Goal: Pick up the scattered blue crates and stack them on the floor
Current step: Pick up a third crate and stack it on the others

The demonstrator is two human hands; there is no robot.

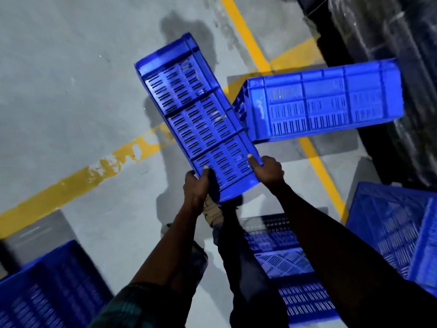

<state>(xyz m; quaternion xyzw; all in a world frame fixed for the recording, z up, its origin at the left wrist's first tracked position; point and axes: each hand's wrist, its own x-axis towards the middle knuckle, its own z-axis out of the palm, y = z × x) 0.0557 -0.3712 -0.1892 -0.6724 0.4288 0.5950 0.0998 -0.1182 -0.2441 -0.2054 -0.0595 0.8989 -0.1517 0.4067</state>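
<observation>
- Left hand and right hand have their fingers closed around the near end of a long, slotted blue plastic crate, held above the grey concrete floor.
- It looks stiff and light; rim edges give a firm hold.
- Farther off, a second blue crate lies on its side.

Two bare forearms are seen reaching away from the camera, uncovered from elbow to wrist. A rolled or short sleeve in a dark checked cloth with greenish tones is seen at the near end of the left arm. No sleeve can be made out on the right arm, which is lost in shadow at the near right. The left hand and right hand are ungloved, with pale nails visible. Dark trousers are worn, and a tan laced shoe is seen below the hands
</observation>
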